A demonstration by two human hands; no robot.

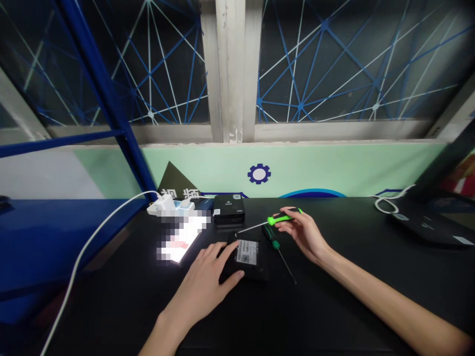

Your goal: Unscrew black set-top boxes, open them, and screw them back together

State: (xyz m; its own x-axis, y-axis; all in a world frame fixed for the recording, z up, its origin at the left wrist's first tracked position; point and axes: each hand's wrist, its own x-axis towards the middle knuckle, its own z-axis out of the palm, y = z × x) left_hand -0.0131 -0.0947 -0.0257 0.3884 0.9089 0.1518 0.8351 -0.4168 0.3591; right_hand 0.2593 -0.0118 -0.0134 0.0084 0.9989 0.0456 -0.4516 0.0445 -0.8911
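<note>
A flat black box (256,274) with a white printed label (247,252) lies on the dark table in front of me. My left hand (210,277) steadies it from the left, index finger on its top by the label and thumb along the near side. In my right hand (302,235) is a screwdriver (284,217) with a bright green and black handle, gripped in the fingers. Its metal shaft slants down leftward, the tip at the box's far left corner. A second screwdriver (275,244), dark green, rests right of the box beneath the held one.
Behind the box sits another black box (229,207). A lit phone (185,240) lies to the left, near a white power strip (170,207) with plugs and a white cable (79,252). At the far right is a larger black device (430,227) by a white cord.
</note>
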